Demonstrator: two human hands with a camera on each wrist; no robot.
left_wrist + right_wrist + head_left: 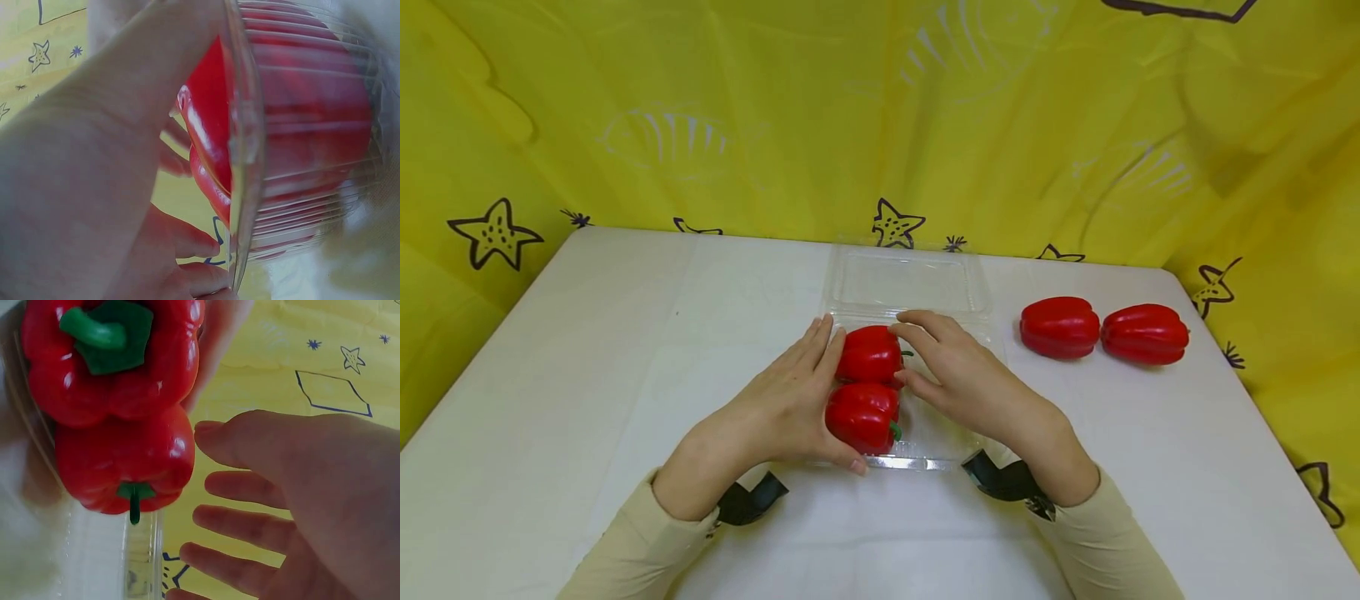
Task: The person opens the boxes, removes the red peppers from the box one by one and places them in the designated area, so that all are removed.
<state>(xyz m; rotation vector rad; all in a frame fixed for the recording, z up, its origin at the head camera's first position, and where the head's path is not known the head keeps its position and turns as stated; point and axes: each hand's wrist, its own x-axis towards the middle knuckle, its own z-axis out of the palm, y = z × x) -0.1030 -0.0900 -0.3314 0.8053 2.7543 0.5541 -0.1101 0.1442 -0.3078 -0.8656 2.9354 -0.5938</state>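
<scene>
Two red bell peppers lie side by side in the left half of a clear plastic clamshell box (936, 429), the far pepper (868, 354) and the near pepper (859, 417), green stems facing right. My left hand (778, 404) rests along the box's left edge, fingers extended, thumb toward the front rim. In the left wrist view its fingers reach the box rim (247, 150), and red shows through the ribbed wall. Just right of the far pepper, my right hand (962, 375) hovers with fingers spread; in the right wrist view, its thumb (219, 437) is close to that pepper, contact unclear.
The clear lid (910, 283) lies folded back behind the box. Two more red bell peppers, one (1060, 327) beside another (1145, 333), lie on the white table (587, 375) at right. A yellow patterned curtain (790, 108) hangs behind the table and at its sides.
</scene>
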